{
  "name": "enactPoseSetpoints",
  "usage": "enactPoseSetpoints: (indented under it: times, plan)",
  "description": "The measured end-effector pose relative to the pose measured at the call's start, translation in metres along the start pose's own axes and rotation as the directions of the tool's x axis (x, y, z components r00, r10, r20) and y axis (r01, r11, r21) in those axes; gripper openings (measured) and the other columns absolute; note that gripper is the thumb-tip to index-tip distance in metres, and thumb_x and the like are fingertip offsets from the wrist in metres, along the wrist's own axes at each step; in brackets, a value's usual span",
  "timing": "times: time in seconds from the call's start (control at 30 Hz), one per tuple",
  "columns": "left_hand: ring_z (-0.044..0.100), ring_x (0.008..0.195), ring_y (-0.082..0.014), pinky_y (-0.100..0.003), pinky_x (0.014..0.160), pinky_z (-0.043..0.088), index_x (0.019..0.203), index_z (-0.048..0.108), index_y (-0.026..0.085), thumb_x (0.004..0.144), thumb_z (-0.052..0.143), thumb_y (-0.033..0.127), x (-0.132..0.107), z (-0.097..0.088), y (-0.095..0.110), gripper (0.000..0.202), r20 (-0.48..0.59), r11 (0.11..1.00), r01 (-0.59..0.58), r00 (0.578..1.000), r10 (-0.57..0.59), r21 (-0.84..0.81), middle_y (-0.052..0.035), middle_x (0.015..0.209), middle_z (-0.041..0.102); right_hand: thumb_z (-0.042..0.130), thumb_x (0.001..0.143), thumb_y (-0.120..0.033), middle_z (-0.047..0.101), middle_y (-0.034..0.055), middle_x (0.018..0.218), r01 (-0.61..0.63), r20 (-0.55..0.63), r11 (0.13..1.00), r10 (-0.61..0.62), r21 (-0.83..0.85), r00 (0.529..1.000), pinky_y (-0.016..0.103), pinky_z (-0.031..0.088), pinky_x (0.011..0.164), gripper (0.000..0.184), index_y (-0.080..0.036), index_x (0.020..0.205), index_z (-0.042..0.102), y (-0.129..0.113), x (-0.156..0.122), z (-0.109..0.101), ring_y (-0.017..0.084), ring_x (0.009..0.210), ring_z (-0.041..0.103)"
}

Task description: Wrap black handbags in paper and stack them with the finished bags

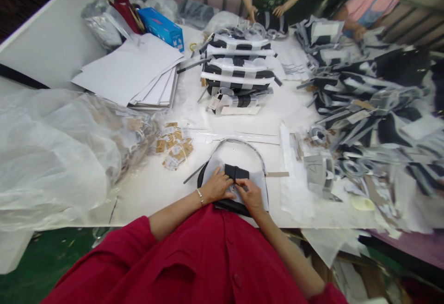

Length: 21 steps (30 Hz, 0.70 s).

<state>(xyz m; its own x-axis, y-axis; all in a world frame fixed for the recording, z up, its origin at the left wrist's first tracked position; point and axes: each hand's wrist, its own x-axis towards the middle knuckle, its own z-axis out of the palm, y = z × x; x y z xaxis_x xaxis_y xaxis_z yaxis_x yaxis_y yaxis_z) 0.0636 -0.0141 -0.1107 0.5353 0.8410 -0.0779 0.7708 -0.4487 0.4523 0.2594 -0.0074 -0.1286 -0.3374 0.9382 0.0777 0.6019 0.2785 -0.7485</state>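
A black handbag (261,179) lies in front of me near the table's front edge, its body partly covered by pale translucent wrapping. Its wrapped handle (239,141) arches away from me. At the bag's middle is a black flap strap (237,172). My left hand (218,186), with a bracelet at the wrist, rests over the bag's front, fingers bent at the strap's lower end. From the other side my right hand (251,195) pinches at that same spot, thumb and forefinger together. The small part between my fingertips is mostly hidden.
Brown paper tags (175,146) lie left of the bag, beside a large plastic bag (58,151). White sheets (132,66) and a blue box (161,27) stand behind. Wrapped handbags (239,70) line the centre; more pile up right. Two people work across the table.
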Motion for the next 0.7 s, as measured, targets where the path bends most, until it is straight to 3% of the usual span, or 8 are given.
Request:
enactPoseSetpoints:
  times: [0.1, 0.23, 0.37, 0.47, 0.6, 0.7]
  plan:
    - [0.061, 0.093, -0.0241, -0.042, 0.099, 0.038, 0.098, 0.062, 0.015, 0.086, 0.06, 0.057, -0.015, -0.006, 0.007, 0.044, 0.012, 0.994, -0.102, 0.995, 0.102, 0.045, -0.0085, 0.095, 0.066, 0.056, 0.088, -0.025, 0.074, 0.007, 0.089, 0.041, 0.019, 0.999, -0.041, -0.024, 0.999, 0.036, 0.054, 0.083, 0.015, -0.021, 0.086, 0.07, 0.004, -0.001, 0.003, 0.02, 0.086, 0.067]
    - [0.056, 0.105, -0.027, -0.037, 0.09, 0.04, 0.12, 0.052, 0.014, 0.079, 0.07, 0.056, -0.033, -0.013, 0.014, 0.061, 0.051, 0.967, -0.229, 0.973, 0.224, 0.114, -0.0122, 0.113, 0.062, 0.057, 0.087, -0.021, 0.074, 0.0072, 0.089, 0.077, 0.034, 0.996, -0.075, -0.053, 0.997, 0.036, 0.055, 0.082, 0.014, -0.021, 0.085, 0.071, 0.006, -0.002, 0.005, 0.021, 0.087, 0.067]
    - [0.057, 0.099, -0.0238, -0.034, 0.083, 0.039, 0.117, 0.052, 0.016, 0.088, 0.065, 0.032, -0.035, -0.014, 0.016, 0.036, 0.07, 0.965, -0.207, 0.978, 0.199, 0.159, -0.0086, 0.106, 0.063, 0.058, 0.085, -0.02, 0.075, 0.0062, 0.094, 0.096, 0.087, 0.995, -0.093, -0.034, 0.992, 0.036, 0.055, 0.084, 0.015, -0.022, 0.09, 0.073, 0.005, -0.007, 0.004, 0.021, 0.091, 0.068]
    - [0.058, 0.09, -0.0211, -0.033, 0.076, 0.038, 0.111, 0.053, 0.018, 0.094, 0.053, 0.023, -0.032, -0.011, 0.014, 0.018, 0.061, 0.972, -0.175, 0.984, 0.168, 0.158, -0.0055, 0.096, 0.062, 0.058, 0.086, -0.02, 0.075, 0.0062, 0.096, 0.108, 0.091, 0.994, -0.105, -0.024, 0.99, 0.037, 0.056, 0.085, 0.017, -0.023, 0.094, 0.073, 0.002, -0.013, 0.004, 0.021, 0.092, 0.069]
    - [0.056, 0.087, -0.0195, -0.033, 0.075, 0.037, 0.106, 0.054, 0.02, 0.098, 0.043, 0.019, -0.036, 0.0, 0.01, 0.014, 0.0, 0.96, -0.208, 0.977, 0.211, 0.186, -0.0047, 0.094, 0.061, 0.058, 0.087, -0.021, 0.075, 0.0074, 0.098, 0.142, 0.071, 0.989, -0.14, -0.031, 0.988, 0.037, 0.056, 0.086, 0.016, -0.022, 0.095, 0.073, 0.0, -0.021, 0.008, 0.021, 0.095, 0.069]
    - [0.055, 0.088, -0.0196, -0.034, 0.077, 0.037, 0.101, 0.056, 0.019, 0.099, 0.041, 0.019, -0.04, 0.011, 0.007, 0.015, -0.046, 0.955, -0.212, 0.973, 0.226, 0.209, -0.0046, 0.093, 0.061, 0.057, 0.088, -0.019, 0.074, 0.0094, 0.105, 0.208, 0.131, 0.977, -0.199, -0.056, 0.971, 0.039, 0.055, 0.09, 0.02, -0.021, 0.101, 0.071, -0.003, -0.025, 0.009, 0.022, 0.101, 0.068]
